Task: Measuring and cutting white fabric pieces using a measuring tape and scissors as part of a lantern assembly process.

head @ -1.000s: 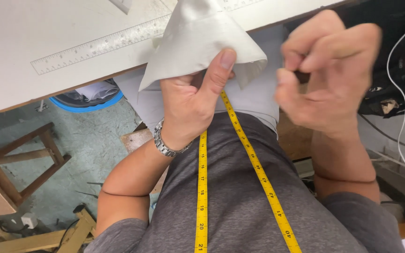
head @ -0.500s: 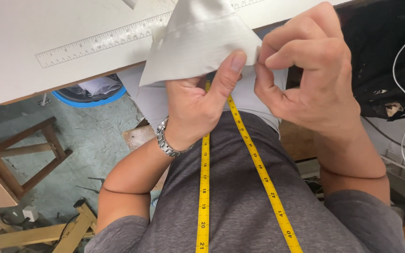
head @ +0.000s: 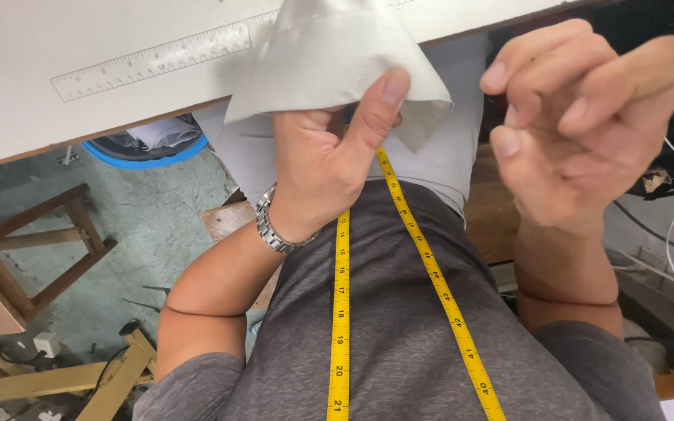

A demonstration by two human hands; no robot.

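- A yellow tape measure (head: 340, 312) hangs in two strands down the grey shirt (head: 399, 343), nearest the camera.
- The left hand (head: 321, 156), with a metal watch (head: 273, 226) at the wrist, pinches the pale cloth (head: 329, 54): its thumb presses the folded lower edge from the front, fingers behind.
- The right hand (head: 579, 117) hangs just beside the cloth, clear of it, fingers curled loosely and thumb near the forefinger, holding nothing that shows.
- The cloth drapes off the near edge of the white table (head: 40, 39), above the lap.
- A ruler (head: 150, 58) lies flat on the table, left of the cloth.
- On the floor to the left stands a wooden stool (head: 33, 249).
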